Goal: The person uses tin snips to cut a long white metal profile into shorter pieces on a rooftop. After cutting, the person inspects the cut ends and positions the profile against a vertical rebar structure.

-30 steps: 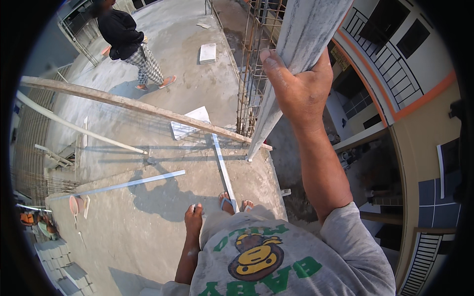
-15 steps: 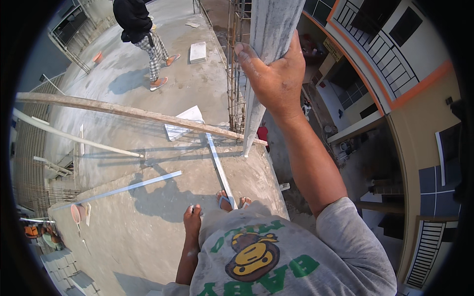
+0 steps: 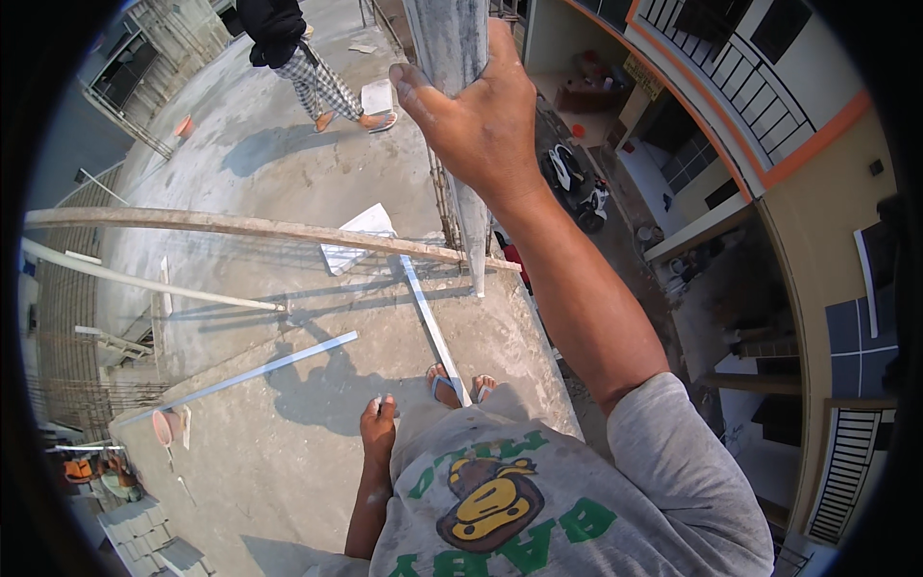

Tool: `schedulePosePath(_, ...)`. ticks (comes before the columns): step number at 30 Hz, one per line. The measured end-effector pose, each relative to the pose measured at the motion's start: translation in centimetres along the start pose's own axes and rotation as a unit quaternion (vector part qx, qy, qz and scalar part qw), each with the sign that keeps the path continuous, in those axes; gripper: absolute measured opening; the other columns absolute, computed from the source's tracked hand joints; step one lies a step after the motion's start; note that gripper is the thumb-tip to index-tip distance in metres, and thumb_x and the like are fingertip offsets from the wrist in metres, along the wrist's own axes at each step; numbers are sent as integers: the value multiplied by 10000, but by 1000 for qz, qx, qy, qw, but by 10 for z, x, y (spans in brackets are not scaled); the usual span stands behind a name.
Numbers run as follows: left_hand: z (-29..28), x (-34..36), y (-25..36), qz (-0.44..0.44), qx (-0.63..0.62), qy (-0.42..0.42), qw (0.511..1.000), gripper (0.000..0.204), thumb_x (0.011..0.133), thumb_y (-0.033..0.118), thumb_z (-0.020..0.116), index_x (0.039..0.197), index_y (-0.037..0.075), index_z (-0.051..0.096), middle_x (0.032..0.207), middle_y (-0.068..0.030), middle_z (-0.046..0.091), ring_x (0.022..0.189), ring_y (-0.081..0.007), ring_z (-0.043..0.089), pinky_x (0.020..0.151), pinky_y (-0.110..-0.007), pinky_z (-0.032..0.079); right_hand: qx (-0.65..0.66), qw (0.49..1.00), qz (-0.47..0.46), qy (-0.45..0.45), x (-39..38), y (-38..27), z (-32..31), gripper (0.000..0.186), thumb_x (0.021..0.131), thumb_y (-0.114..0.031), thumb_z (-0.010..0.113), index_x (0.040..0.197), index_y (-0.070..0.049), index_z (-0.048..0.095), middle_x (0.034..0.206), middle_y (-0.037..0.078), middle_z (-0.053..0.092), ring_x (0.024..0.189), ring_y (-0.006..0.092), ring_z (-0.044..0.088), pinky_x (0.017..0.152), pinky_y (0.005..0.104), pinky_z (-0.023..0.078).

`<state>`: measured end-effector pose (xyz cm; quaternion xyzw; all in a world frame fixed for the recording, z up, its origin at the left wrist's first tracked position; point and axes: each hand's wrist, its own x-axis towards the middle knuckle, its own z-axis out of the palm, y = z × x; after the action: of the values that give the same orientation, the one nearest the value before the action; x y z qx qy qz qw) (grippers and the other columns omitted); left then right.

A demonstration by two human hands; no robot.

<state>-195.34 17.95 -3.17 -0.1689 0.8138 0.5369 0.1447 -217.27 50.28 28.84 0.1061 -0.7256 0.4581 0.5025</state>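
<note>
My right hand (image 3: 488, 135), raised ahead of me, is wrapped round a long grey, cement-stained bar (image 3: 450, 38). The bar stands nearly upright, its lower end near the slab's edge; its top runs out of view. Down by my waist, my left hand (image 3: 378, 428) is closed with the fingers curled, and whatever it may hold is too small to make out. A shiny metal bar (image 3: 430, 317) lies on the concrete between the white slab and my sandalled feet. Beyond the upright bar's foot, a long wooden beam (image 3: 240, 225) slants across from the left.
At the right the slab's edge (image 3: 553, 361) drops to a lower level with a parked motorbike (image 3: 577, 188). A second metal bar (image 3: 269, 367), a pale pipe (image 3: 183, 288) and a white slab (image 3: 361, 240) lie leftward. Another person (image 3: 288, 58) walks at the back.
My right hand and the upright bar have shifted left in view. The other person has stepped to the right. My left hand stays low by my waist.
</note>
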Motion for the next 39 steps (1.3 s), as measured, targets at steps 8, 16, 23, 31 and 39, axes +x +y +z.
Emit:
schedulePosePath(8, 1, 5, -28, 29, -6, 25, 999, 313, 922, 278, 572, 848, -24, 608, 702, -82, 615, 652, -166, 571, 626, -322, 459, -11, 994, 111, -3, 27, 25, -8, 388, 771, -200, 757, 1010, -4, 523, 838, 210, 682, 743, 317, 698, 702, 390, 531)
schedulePosePath(16, 22, 65, -51, 0, 217, -14, 976, 565, 951, 488, 388, 1027, 3, 670, 1053, -305, 626, 1070, -466, 560, 961, -525, 406, -32, 978, 205, -26, 52, 35, -6, 412, 806, -218, 742, 1097, -6, 541, 927, 176, 684, 852, 264, 671, 786, 360, 503)
schedulePosePath(23, 19, 105, 54, 29, 94, -15, 995, 492, 943, 424, 408, 1077, 16, 648, 1073, -277, 626, 1073, -451, 562, 959, -525, 411, -91, 963, 253, -19, 78, 72, 11, 505, 773, -321, 747, 1108, -15, 525, 1012, 216, 673, 956, 339, 660, 832, 407, 495)
schedulePosePath(31, 7, 109, 68, 39, 70, -17, 997, 424, 933, 352, 432, 1133, 30, 623, 1097, -245, 626, 1077, -434, 565, 956, -525, 417, -167, 936, 305, -64, 101, 115, 24, 595, 758, -376, 733, 1168, -7, 511, 1078, 252, 650, 1044, 386, 628, 890, 431, 484)
schedulePosePath(39, -6, 121, 58, 11, 66, -14, 998, 383, 923, 280, 455, 1190, 45, 598, 1120, -212, 627, 1080, -417, 567, 953, -525, 423, -209, 933, 282, -74, 102, 133, 39, 562, 810, -343, 695, 1174, 19, 468, 1110, 292, 626, 1069, 436, 597, 910, 477, 468)
